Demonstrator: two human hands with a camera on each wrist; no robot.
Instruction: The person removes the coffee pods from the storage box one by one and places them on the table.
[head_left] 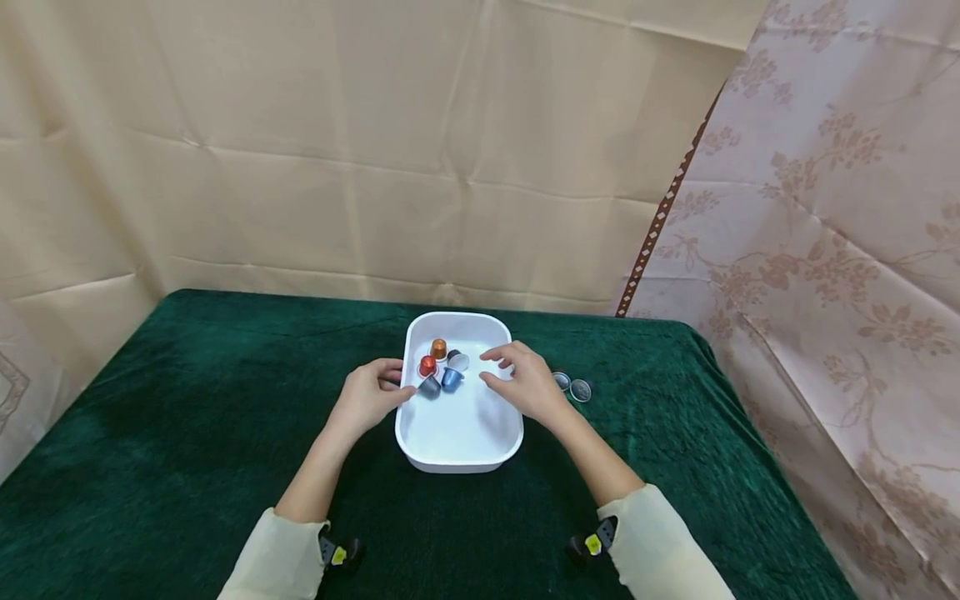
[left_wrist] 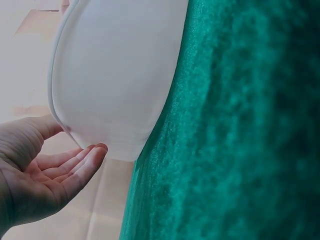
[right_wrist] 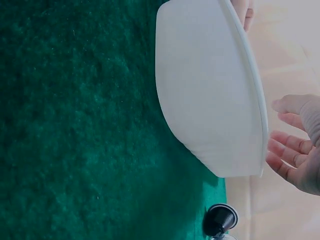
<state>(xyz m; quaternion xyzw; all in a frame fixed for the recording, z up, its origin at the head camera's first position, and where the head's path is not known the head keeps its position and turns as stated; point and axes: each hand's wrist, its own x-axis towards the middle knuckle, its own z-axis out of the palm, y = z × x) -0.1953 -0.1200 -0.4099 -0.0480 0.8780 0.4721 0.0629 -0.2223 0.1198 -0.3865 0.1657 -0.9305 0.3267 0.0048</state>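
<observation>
A white plastic tub (head_left: 465,429) stands on the green cloth, with several coffee capsules in its left part. Among them are an orange capsule (head_left: 438,348), a red capsule (head_left: 427,365), a blue capsule (head_left: 452,380) and a grey-blue capsule (head_left: 430,387). Another capsule (head_left: 458,362) shows its pale round lid. My left hand (head_left: 369,396) holds the tub's left rim, thumb over the edge and fingers against the outer wall (left_wrist: 115,75). Over the right rim hovers my right hand (head_left: 528,383), thumb and fingers apart with nothing between them. The tub wall hides the capsules from both wrist views.
Just right of the tub, two more capsules (head_left: 581,390) lie on the cloth, partly behind my right hand. A dark capsule (right_wrist: 221,218) shows there in the right wrist view. Green velvet (head_left: 225,417) covers the table; beige curtain (head_left: 375,150) hangs behind it.
</observation>
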